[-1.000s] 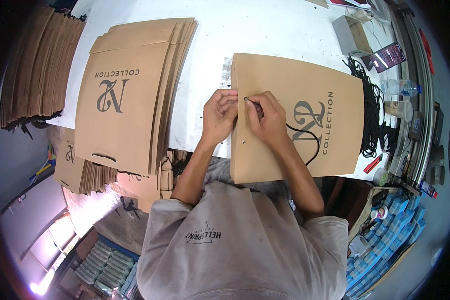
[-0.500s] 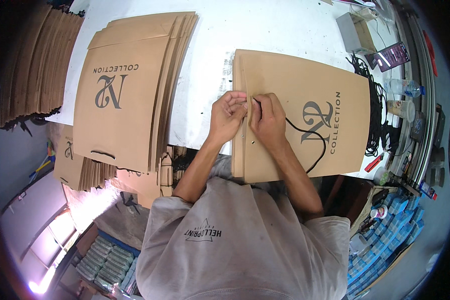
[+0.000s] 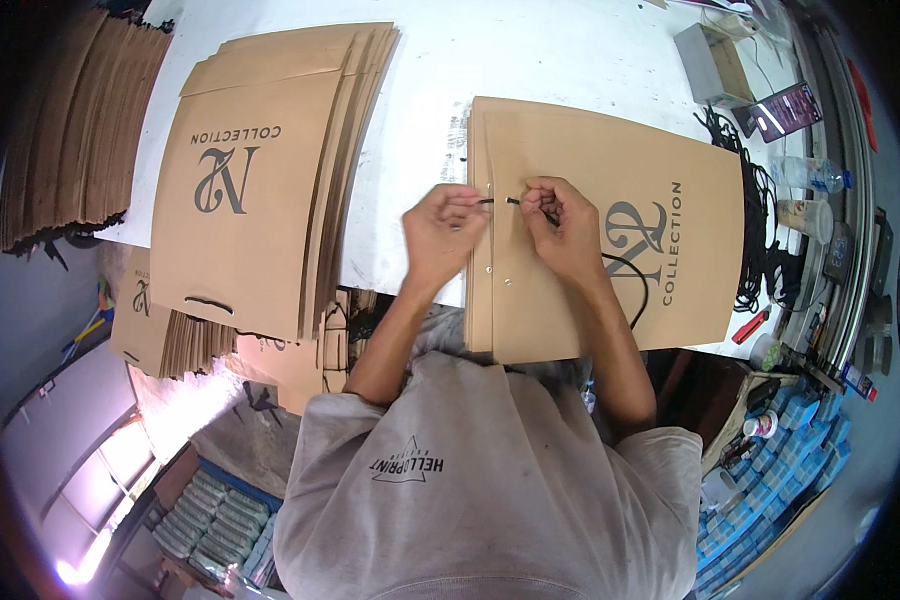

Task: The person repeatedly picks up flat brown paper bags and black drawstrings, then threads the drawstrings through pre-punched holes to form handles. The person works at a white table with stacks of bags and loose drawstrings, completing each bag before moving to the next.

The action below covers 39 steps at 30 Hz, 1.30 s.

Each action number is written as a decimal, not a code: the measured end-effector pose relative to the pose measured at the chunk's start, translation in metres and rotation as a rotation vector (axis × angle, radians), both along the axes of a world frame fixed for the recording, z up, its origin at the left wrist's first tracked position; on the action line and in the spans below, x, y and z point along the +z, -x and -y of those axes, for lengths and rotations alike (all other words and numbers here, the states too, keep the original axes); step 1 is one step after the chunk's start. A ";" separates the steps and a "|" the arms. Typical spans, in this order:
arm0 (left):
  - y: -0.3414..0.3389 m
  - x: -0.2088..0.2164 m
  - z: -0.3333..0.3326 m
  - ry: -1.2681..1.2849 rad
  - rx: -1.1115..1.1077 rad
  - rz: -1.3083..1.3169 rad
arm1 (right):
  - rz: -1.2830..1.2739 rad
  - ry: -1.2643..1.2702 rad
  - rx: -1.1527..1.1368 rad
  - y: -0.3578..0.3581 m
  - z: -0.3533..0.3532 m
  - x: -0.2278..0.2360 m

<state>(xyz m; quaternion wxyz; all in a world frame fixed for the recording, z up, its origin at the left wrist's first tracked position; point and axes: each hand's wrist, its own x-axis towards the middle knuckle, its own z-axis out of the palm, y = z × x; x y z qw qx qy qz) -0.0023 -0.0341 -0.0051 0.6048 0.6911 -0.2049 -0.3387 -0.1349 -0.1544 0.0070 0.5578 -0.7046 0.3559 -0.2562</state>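
A flat brown paper bag [image 3: 560, 320] with dark print lies in front of me on others like it. Small holes show near its left edge. A black cord [image 3: 643, 285] passes through the upper holes and loops over the bag on the right. My left hand [image 3: 440, 238], slightly blurred, pinches the short cord end that sticks out at the bag's left edge. Just to the right, my right hand [image 3: 567, 228] has its fingers closed on the cord, with a short piece showing between it and the hole.
A stack of brown bags [image 3: 240, 240] stands left, one with a black cord handle; a taller stack [image 3: 80, 130] is farther left. Black cords [image 3: 760, 230], a phone [image 3: 785, 112], a plastic bottle [image 3: 812, 175], a cup [image 3: 805, 217] and a red cutter [image 3: 750, 325] line the right side.
My hands have moved apart, the right one to the right and the left one slightly left. The bag's edge flap, raised between my fingers before, now lies flat with cord showing at the holes.
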 end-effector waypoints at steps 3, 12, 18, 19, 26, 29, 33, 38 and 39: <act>-0.016 0.015 -0.033 0.040 -0.072 0.076 | -0.010 0.220 0.120 -0.003 -0.010 0.014; -0.016 0.047 0.002 -0.072 -0.385 -0.547 | 0.180 0.508 0.155 0.005 -0.036 0.043; 0.002 0.015 -0.008 0.017 -0.160 -0.262 | 0.115 0.060 -0.099 -0.019 -0.041 0.006; 0.001 0.017 -0.010 -0.028 -0.124 -0.101 | 0.021 0.139 -0.082 -0.023 -0.037 0.001; -0.018 0.009 -0.015 0.153 -0.156 0.769 | -0.083 0.344 0.174 -0.021 -0.035 0.011; -0.019 0.009 -0.015 0.180 -0.154 0.474 | -0.087 0.160 0.205 -0.016 -0.026 0.015; -0.016 0.006 -0.013 0.203 -0.200 0.095 | 0.038 -0.326 0.179 -0.005 -0.012 0.002; 0.003 -0.013 -0.009 0.278 -0.100 0.078 | 0.204 -0.360 0.172 -0.008 -0.019 -0.002; 0.007 -0.005 -0.007 0.277 -0.058 0.013 | 0.217 -0.395 0.180 -0.010 -0.019 0.001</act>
